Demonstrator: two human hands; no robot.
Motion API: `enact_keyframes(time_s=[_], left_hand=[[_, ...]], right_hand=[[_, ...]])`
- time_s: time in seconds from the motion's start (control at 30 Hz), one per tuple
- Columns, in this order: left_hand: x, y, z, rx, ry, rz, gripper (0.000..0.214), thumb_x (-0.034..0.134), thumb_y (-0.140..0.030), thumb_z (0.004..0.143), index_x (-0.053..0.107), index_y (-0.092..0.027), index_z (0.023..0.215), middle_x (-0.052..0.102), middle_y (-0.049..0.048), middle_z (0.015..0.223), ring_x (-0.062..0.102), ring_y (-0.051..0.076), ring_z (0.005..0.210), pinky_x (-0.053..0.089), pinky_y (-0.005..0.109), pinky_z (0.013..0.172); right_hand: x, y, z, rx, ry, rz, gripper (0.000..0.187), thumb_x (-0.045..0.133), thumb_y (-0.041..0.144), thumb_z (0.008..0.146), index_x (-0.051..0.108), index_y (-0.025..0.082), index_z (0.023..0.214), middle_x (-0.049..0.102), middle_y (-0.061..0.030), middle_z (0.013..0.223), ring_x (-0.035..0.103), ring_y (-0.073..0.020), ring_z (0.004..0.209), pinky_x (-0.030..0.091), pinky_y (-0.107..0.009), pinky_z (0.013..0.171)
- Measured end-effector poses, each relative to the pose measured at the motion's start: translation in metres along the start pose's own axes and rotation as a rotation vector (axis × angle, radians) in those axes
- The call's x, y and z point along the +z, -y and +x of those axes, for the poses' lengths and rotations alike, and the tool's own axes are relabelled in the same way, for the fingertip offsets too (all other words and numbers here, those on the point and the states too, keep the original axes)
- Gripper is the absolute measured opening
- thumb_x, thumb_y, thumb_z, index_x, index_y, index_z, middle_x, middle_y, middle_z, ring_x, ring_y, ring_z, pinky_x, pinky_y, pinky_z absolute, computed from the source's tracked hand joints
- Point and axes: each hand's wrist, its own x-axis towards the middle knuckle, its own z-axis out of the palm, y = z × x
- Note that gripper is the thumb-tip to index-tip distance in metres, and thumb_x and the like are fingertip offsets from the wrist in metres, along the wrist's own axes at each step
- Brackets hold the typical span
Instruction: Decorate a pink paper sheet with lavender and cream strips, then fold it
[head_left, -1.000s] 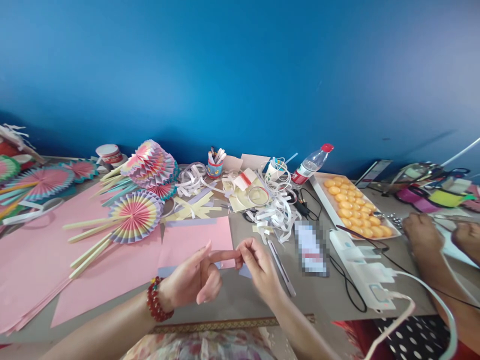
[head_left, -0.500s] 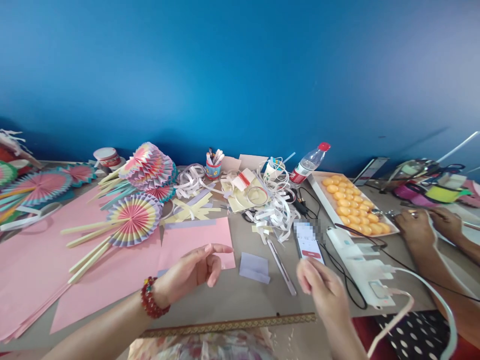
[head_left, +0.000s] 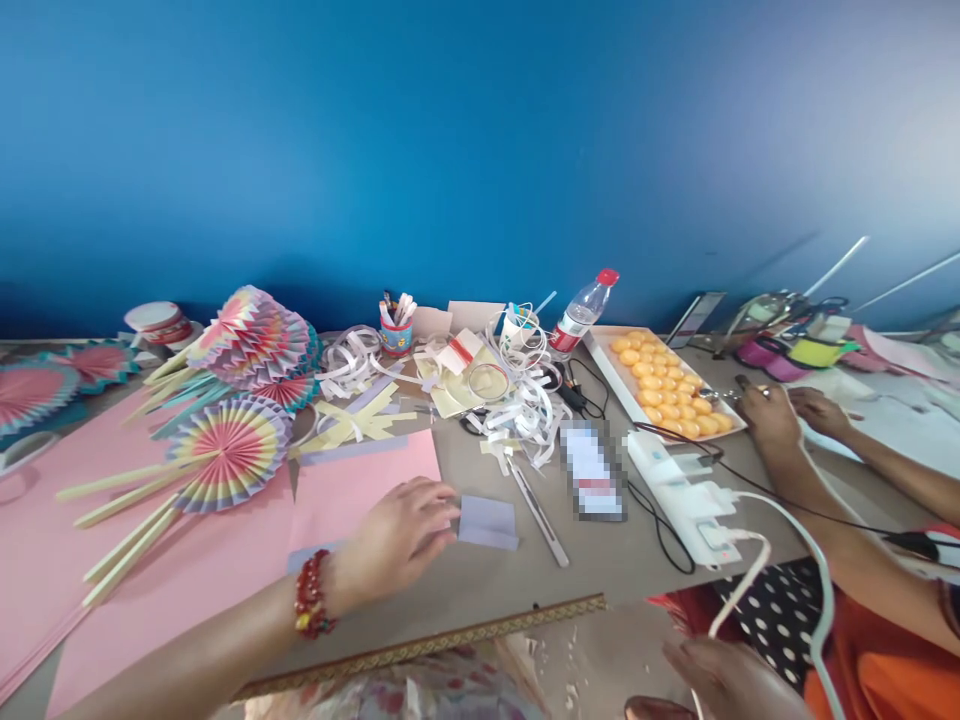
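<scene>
Lying on the grey table (head_left: 469, 590), the lavender paper (head_left: 487, 522) sits at three o'clock of the left hand (head_left: 397, 532), fingers loosely spread! Cutter (head_left: 538, 510) at the paper's three; right hand (head_left: 739, 675) blurred low at four, grip impossible to tell.

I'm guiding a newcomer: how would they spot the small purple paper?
Below the blue wall, find the near side of the grey table. Between the left hand and slim silver cutter lies the small purple paper, purple all over, unlike the larger pink sheet.
</scene>
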Motion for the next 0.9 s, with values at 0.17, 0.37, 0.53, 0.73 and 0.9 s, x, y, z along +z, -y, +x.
enact_keyframes(time_s=[0.17,0.37,0.53,0.73,0.9], left_hand=[[0.030,-0.016,0.018,0.125,0.120,0.307,0.026,0.056,-0.031,0.094,0.057,-0.020,0.118,0.058,0.0087,0.128,0.053,0.026,0.115,0.044,0.041,0.097],[0.057,-0.012,0.038,0.195,0.114,0.493,0.012,0.051,-0.016,0.095,0.060,-0.014,0.102,0.062,0.0078,0.096,0.058,0.022,0.090,0.046,0.036,0.078],[0.055,-0.004,0.043,0.214,0.074,0.500,0.018,0.043,-0.013,0.098,0.061,-0.015,0.094,0.061,0.0069,0.090,0.057,0.022,0.086,0.043,0.036,0.077],[0.050,-0.001,0.051,0.202,0.113,0.488,0.018,0.046,-0.012,0.097,0.059,-0.016,0.109,0.063,0.0081,0.099,0.056,0.022,0.094,0.042,0.038,0.088],[0.056,-0.001,0.044,0.208,0.071,0.501,0.026,0.050,-0.011,0.094,0.056,-0.015,0.119,0.061,0.0101,0.117,0.054,0.025,0.108,0.040,0.041,0.098]], right_hand=[[0.024,0.064,0.048,-0.122,-0.214,-0.020,0.038,0.046,0.054,0.091,0.071,0.025,0.097,0.076,-0.0063,0.094,0.072,-0.0224,0.082,0.055,-0.030,0.071],[0.068,0.129,0.102,-0.424,-0.213,-0.087,0.036,0.047,0.038,0.095,0.058,0.017,0.123,0.071,-0.0116,0.098,0.068,-0.0246,0.087,0.054,-0.034,0.072],[0.066,0.119,0.107,-0.455,-0.184,-0.040,0.032,0.043,0.021,0.091,0.059,0.019,0.120,0.070,-0.0085,0.091,0.067,-0.0223,0.082,0.053,-0.034,0.073],[0.047,0.105,0.095,-0.418,-0.091,-0.128,0.030,0.040,0.017,0.090,0.064,0.019,0.108,0.069,-0.0091,0.103,0.066,-0.0230,0.089,0.052,-0.035,0.077],[0.054,0.116,0.080,-0.409,-0.075,-0.158,0.023,0.041,0.028,0.098,0.062,0.020,0.104,0.067,-0.0085,0.096,0.064,-0.0231,0.089,0.049,-0.034,0.076]])
